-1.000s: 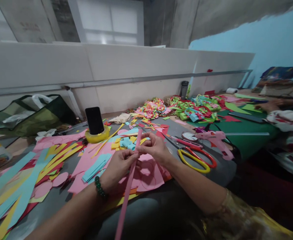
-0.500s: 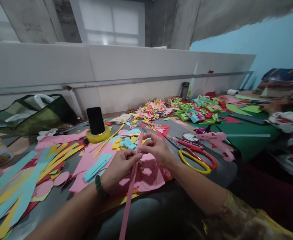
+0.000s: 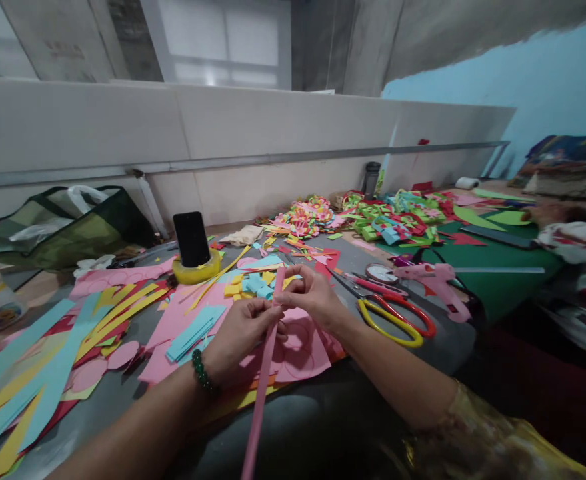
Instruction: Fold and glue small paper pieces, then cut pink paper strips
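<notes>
A long, narrow pink strip (image 3: 261, 407) of felt or paper runs up between my two hands, its lower end hanging past the table edge. My left hand (image 3: 245, 328) pinches the strip between thumb and forefinger. Just above it, my right hand (image 3: 311, 299) grips the strip's upper part, thumb against fingers. Below the hands lies a pink sheet (image 3: 309, 353) with round outlines drawn on it. Small rolled blue and yellow pieces (image 3: 255, 285) sit behind my fingers. A stack of light blue strips (image 3: 196, 333) rests left of my left hand.
Scissors with yellow and red handles (image 3: 397, 320) and a pink glue gun (image 3: 437, 283) lie at right. A phone (image 3: 191, 240) leans upright in a yellow tape roll (image 3: 197, 270). Coloured strips (image 3: 67, 353) cover the left side. Another person's hand (image 3: 547, 213) is at far right.
The pink strip's hanging end has swung slightly right. Both hands keep nearly the same place and hold on the strip.
</notes>
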Demonstrator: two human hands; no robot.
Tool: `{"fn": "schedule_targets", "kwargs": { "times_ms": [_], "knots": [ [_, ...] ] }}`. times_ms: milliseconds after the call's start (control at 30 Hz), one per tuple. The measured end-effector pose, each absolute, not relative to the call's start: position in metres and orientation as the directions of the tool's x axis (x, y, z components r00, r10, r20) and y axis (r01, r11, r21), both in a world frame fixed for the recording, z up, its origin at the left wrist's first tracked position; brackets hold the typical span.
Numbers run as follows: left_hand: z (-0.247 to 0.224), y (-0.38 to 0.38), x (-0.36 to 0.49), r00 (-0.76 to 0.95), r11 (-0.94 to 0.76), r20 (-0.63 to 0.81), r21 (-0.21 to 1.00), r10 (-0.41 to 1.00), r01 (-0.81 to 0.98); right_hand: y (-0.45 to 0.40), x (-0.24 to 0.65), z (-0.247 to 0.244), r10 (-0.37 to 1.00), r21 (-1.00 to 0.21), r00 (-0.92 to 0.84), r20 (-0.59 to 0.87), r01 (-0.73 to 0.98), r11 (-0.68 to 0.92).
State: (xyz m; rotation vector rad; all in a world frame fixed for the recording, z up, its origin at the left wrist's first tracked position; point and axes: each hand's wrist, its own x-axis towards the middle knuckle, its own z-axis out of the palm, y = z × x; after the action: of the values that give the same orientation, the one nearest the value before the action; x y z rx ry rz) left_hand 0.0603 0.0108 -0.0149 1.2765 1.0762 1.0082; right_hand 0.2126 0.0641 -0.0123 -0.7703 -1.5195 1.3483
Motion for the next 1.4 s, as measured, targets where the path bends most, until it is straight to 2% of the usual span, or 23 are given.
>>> {"fn": "schedule_targets", "kwargs": {
  "times_ms": [300,567,967,1133,1400],
  "knots": [
    [-0.008,0.002,0.061,0.262,0.145,-0.136,0.989,0.955,-0.013,0.067,0.215,-0.012,0.919,-0.965,-0.305,0.251,-0.153,0.213],
    [-0.012,0.009,0.062,0.224,0.041,-0.038,0.999,0.974,-0.009,0.066,0.213,-0.014,0.907,-0.963,-0.326,0.266,-0.128,0.237],
    [-0.007,0.004,0.060,0.271,0.109,-0.110,0.994,0.956,0.018,0.062,0.215,-0.006,0.894,-0.980,-0.402,0.196,-0.121,0.160],
    [-0.011,0.008,0.061,0.247,0.046,-0.055,0.998,0.967,0.045,0.060,0.212,-0.007,0.904,-0.975,-0.364,0.223,-0.104,0.199],
    [-0.001,0.004,0.061,0.226,0.036,-0.045,0.998,0.973,0.045,0.064,0.215,-0.010,0.909,-0.973,-0.351,0.223,-0.139,0.185]
  ]
}}
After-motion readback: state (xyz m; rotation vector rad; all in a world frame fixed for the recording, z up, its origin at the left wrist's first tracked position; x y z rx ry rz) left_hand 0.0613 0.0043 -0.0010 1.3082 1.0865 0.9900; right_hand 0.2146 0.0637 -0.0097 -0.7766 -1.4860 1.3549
